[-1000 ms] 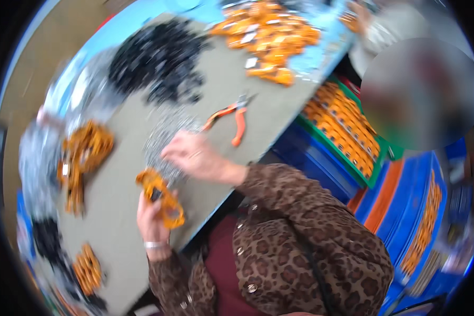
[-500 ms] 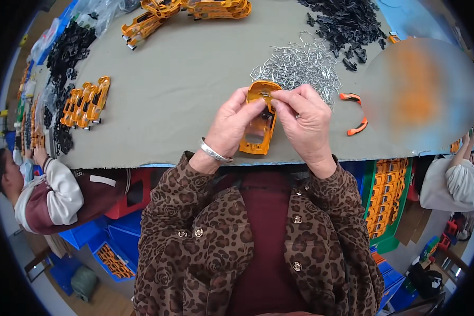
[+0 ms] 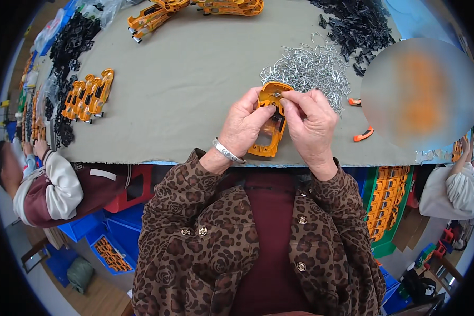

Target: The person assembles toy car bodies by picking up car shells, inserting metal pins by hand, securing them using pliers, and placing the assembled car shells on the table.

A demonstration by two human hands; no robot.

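My left hand holds an orange plastic toy car body shell near the table's front edge, hollow side up, thumb over its inside. Black parts sit in the shell's middle. My right hand is closed in a pinch of thumb and forefinger at the shell's far end. At those fingertips a small metal rod shows inside the shell; its full shape is hidden. Just beyond the shell lies a pile of bent metal rods.
Black plastic parts are heaped far right, more black parts at left. Orange shells stand in a row at left; others lie at the back. Two orange tool handles lie right, partly covered by a blurred disc. People sit at both sides.
The table and what lies on it have shifted slightly in view. Both hands keep hold at the shell, which is tilted a little differently; the right fingertips remain at its far end.
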